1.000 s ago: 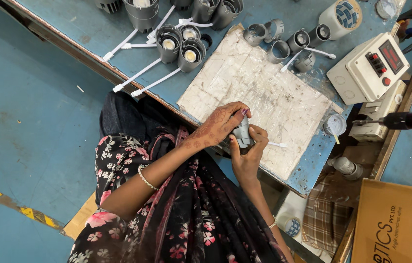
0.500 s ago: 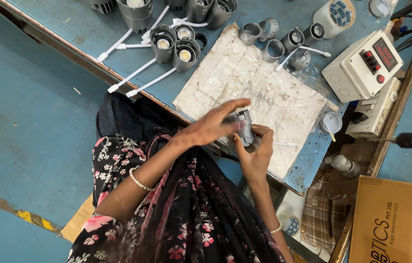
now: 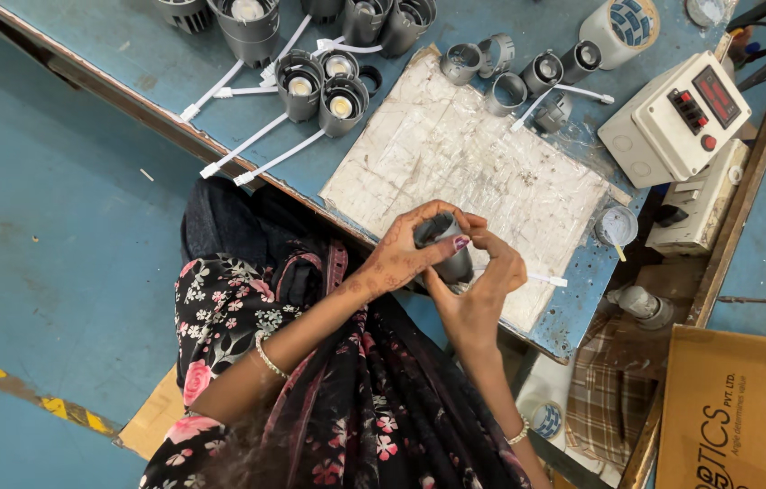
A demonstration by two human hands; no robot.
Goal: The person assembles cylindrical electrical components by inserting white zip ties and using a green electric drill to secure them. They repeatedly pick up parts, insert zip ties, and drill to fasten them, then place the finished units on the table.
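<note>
With both hands at frame centre, I'd keep the left hand (image 3: 405, 258) and right hand (image 3: 482, 290) fingers clamped on the grey cylindrical housing (image 3: 444, 244), steadying it above the taped white work mat (image 3: 491, 163).

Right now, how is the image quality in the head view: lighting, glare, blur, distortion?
Head view: even, soft lighting with faint shadows; mild glare on the taped white mat; both the left hand and the right hand look sharp around the grey cylindrical part; the blue table edge runs tilted, and the cardboard box is cut off at the corner.
</note>
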